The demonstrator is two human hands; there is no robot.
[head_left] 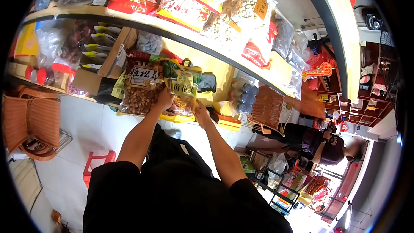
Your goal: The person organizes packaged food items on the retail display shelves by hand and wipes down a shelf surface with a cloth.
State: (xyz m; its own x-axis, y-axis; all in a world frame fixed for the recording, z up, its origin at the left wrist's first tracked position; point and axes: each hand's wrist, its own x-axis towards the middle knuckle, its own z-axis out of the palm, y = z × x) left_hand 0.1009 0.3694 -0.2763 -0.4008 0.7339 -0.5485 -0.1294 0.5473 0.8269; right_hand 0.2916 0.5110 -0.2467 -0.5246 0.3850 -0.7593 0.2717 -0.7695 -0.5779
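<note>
At far left a wicker chair (32, 121) and red stool (97, 164) stand on pale tiles (69, 181); a lower wooden shelf (222, 71) spans the middle, and a person in dark clothing (321, 144) stands at right. Along that shelf come red-lidded jars (42, 76), a cardboard box (88, 81), then at the front a bag of dried mushrooms (140, 84) beside a dried daylily bag (183, 88). The left hand (165, 100) lies against the daylily bag's left edge; the right hand (202, 114) pinches its right edge. Shrink-wrapped bottles (244, 95) and a wicker basket (266, 108) follow. The upper shelf (86, 11) hides the lower one's back; whether the left fingers grip, I cannot tell.
</note>
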